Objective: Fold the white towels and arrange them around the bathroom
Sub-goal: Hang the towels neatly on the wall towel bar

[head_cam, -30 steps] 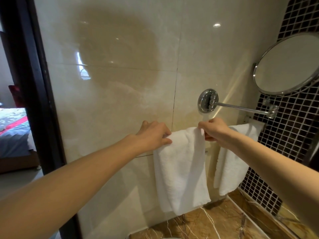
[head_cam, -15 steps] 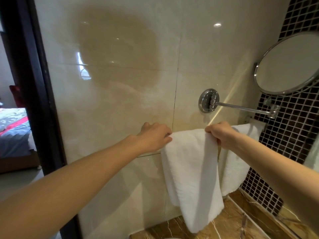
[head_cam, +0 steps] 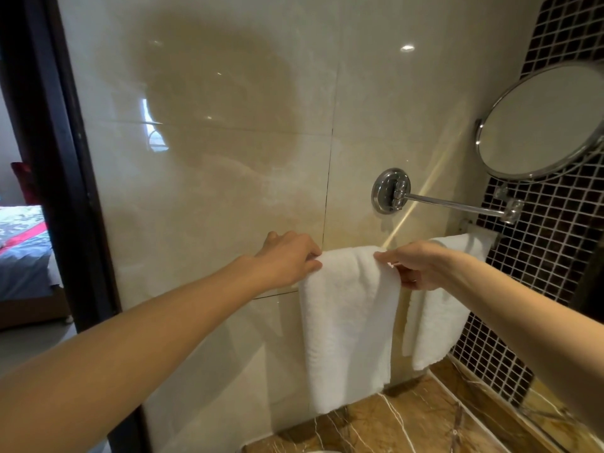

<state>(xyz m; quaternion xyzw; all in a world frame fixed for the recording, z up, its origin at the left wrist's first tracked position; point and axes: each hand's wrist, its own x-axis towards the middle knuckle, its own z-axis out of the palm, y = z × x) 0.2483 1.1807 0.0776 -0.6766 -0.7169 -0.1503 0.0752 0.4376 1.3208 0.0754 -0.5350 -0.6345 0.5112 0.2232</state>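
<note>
A folded white towel (head_cam: 348,325) hangs over a rail on the beige tiled wall. My left hand (head_cam: 287,259) pinches its top left corner at the rail. My right hand (head_cam: 415,266) pinches its top right edge, thumb on top. A second white towel (head_cam: 434,328) hangs on the same rail to the right, partly hidden behind my right hand and forearm. The rail itself is hidden under the towels.
A round chrome mirror (head_cam: 542,122) on a swing arm (head_cam: 451,202) juts out above the towels. Dark mosaic tile (head_cam: 536,282) covers the right wall. A brown marble counter (head_cam: 392,429) lies below. A dark door frame (head_cam: 62,178) opens on a bedroom at left.
The towel's lower end swung right and then settled straight down. My right hand slid left along the top edge and now pinches it nearer my left hand.
</note>
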